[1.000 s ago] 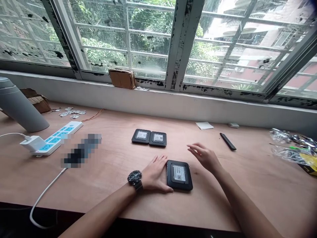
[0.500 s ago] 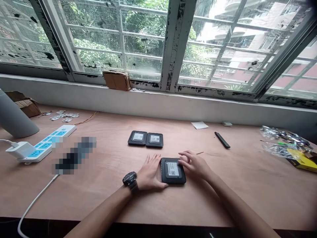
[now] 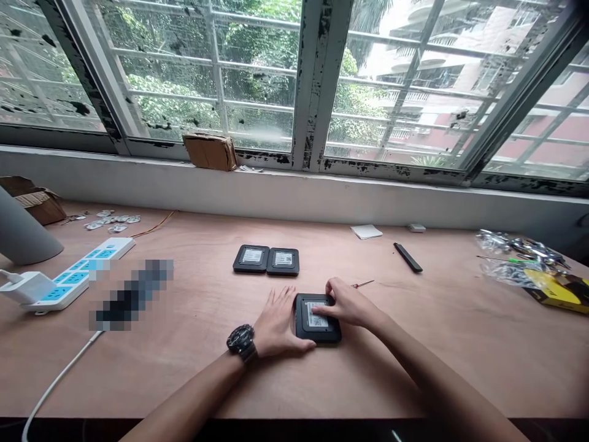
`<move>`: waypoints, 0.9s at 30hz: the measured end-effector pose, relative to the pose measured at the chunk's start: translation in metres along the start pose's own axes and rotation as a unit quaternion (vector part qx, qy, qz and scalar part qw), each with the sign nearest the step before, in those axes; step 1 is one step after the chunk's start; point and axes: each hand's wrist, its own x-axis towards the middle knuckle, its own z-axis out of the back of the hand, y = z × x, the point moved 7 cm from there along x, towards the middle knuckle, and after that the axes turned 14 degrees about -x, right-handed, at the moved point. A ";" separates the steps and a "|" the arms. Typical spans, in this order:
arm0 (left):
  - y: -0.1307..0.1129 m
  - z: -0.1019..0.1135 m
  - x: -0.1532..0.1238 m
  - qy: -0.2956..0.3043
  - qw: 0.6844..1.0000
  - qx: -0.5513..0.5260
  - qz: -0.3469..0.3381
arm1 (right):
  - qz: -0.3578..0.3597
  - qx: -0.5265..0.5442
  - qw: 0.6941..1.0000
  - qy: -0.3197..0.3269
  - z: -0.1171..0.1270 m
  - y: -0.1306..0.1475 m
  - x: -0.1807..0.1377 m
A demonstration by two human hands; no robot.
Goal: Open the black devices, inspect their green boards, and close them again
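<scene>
Daylight floods through the window (image 3: 317,80) beyond the desk (image 3: 138,380), washing out to near white at the upper right; the wood is evenly lit; shadows under the left hand (image 3: 276,325) and right hand (image 3: 350,305) are soft and faint; the window's bars bow toward the frame's edges; a pixelated block (image 3: 131,294) blurs one patch at left.
</scene>
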 end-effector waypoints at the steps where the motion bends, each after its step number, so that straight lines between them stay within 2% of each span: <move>1: 0.000 -0.001 0.000 0.004 1.000 0.002 0.002 | 0.007 -0.017 1.000 -0.010 -0.001 0.003 0.002; 4: 0.000 -0.002 -0.001 0.019 1.000 0.003 0.003 | 0.012 -0.044 0.999 -0.026 -0.008 0.010 0.006; 10: -0.002 -0.002 -0.001 0.025 1.000 -0.008 -0.010 | 0.004 -0.028 0.999 -0.038 -0.014 0.010 0.005; 13: -0.002 -0.003 -0.001 0.032 0.999 -0.013 -0.012 | 0.006 -0.001 0.999 -0.037 -0.008 0.012 0.005; 17: -0.001 -0.003 -0.001 0.026 0.999 -0.018 -0.015 | 0.046 0.043 0.995 -0.079 0.010 0.020 0.002; 23: -0.003 -0.002 -0.002 0.018 1.000 -0.008 -0.005 | 0.082 0.211 0.974 0.029 0.015 0.028 -0.011; 27: 0.003 0.007 -0.021 -0.030 0.998 0.027 0.053 | 0.096 0.244 0.965 0.017 0.039 0.030 -0.025</move>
